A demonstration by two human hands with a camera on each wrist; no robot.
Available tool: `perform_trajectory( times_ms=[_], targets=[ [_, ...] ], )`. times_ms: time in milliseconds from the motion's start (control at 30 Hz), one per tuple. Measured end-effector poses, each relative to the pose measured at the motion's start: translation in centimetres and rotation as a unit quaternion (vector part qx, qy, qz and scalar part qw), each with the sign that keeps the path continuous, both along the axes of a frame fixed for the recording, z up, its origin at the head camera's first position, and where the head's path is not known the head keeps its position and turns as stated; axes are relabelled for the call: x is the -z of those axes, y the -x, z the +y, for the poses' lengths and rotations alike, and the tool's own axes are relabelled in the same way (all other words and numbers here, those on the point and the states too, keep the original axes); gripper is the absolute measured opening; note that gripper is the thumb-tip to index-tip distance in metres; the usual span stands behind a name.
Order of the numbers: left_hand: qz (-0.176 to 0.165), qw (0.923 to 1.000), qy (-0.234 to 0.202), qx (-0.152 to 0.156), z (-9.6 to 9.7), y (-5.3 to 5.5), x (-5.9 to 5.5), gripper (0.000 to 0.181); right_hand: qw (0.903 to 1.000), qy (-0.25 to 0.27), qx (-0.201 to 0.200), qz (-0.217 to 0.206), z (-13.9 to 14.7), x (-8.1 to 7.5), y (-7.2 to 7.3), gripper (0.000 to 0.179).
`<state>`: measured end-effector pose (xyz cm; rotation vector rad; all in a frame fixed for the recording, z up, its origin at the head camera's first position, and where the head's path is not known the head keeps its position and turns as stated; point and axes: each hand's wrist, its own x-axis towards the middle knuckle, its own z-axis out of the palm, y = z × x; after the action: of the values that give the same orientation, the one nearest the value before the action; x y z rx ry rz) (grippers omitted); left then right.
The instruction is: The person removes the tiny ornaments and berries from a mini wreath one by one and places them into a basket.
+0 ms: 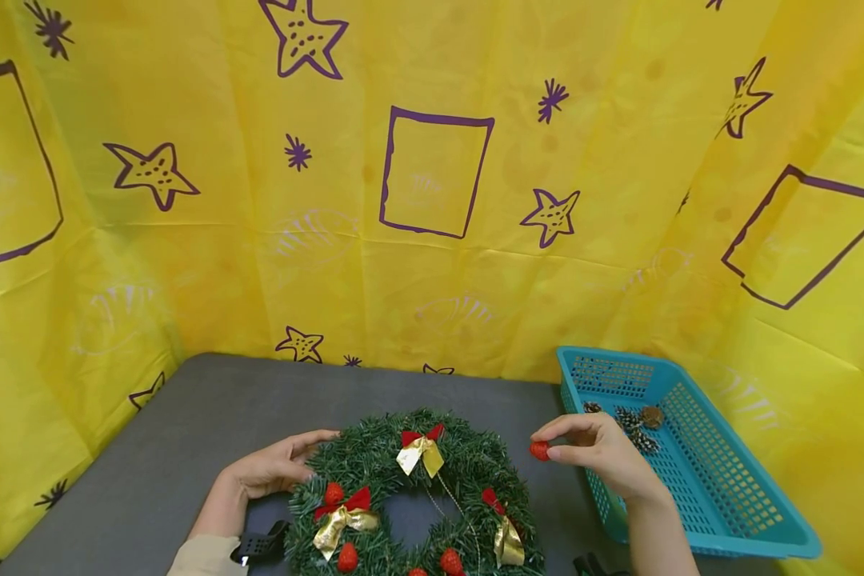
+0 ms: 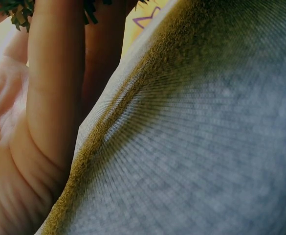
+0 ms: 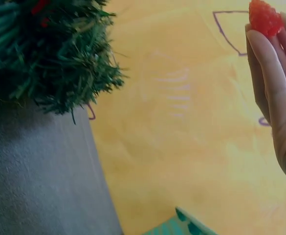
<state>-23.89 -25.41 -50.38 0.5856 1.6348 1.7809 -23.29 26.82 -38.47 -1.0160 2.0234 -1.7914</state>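
A green artificial Christmas wreath point(image 1: 475, 460) with red-and-gold bows point(image 1: 421, 454) and several red berries point(image 1: 347, 558) is at the front middle of the table. My left hand point(image 1: 274, 466) grips its upper left edge, thumb on the near side; part of the fingers is hidden by the greenery. To the right of the wreath, my right hand point(image 1: 608, 454) pinches a textured red berry point(image 1: 539, 450) between thumb and fingertips. In the right wrist view that berry point(image 3: 265, 18) is held apart from the wreath point(image 3: 74, 58). A pale sleeve point(image 2: 191, 137) fills much of the left wrist view.
A turquoise plastic basket point(image 1: 752, 424) stands at the right with several pine cones point(image 1: 651, 416) in it, behind my right hand. Yellow patterned cloth point(image 1: 432, 304) hangs around the dark grey table point(image 1: 245, 392).
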Motion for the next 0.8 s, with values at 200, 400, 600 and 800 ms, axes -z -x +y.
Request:
perform_trajectory(
  times_ms=[200, 400, 600, 800],
  targets=[
    [0.005, 1.0000, 0.001, -0.002, 0.0, 0.0, 0.0, 0.058, 0.9986, 0.022, 0.048, 0.006, 1.0, 0.0, 0.2, 0.028],
    [0.008, 0.9998, 0.014, -0.010, 0.0, -0.1, 0.0, 0.060, 0.9967, 0.060, 0.052, 0.017, 1.8, -0.1, 0.5, 0.033],
    [0.008, 0.9999, 0.012, -0.009, 0.0, 0.0, 0.1, 0.060, 0.9928, 0.067, 0.100, 0.003, 2.6, -0.2, 0.5, 0.031],
    [0.003, 1.0000, -0.008, 0.004, -0.1, 0.0, 0.2, 0.059, 0.9855, 0.044, 0.164, 0.004, 3.8, -0.3, 0.4, 0.028]
  ],
)
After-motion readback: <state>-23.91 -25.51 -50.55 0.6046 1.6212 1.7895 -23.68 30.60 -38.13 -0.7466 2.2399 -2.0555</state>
